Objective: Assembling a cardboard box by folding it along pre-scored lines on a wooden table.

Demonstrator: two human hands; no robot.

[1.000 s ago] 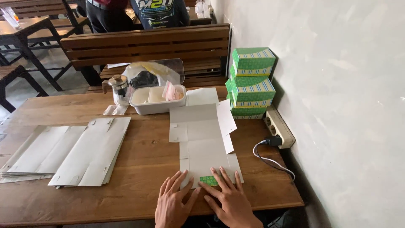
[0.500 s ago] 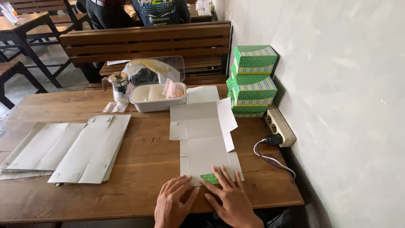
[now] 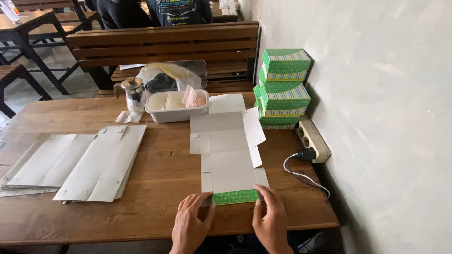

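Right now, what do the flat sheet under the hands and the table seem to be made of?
The flat sheet looks like thin matte cardboard: grey-white, creased, with a folded edge printed green. The table looks like stained wood, with visible planks and grain and a slight sheen.

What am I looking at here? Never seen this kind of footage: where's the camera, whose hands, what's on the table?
There is no machine: a person wears one camera on the head, looking down at their own bare hands. The left hand and right hand press the near edge of a flat unfolded carton blank, where a green patterned flap is folded over. On the wooden table lie a pile of flat blanks, a white tray, a glass jar, stacked green boxes and a power strip by the wall. Neither hand grips anything.
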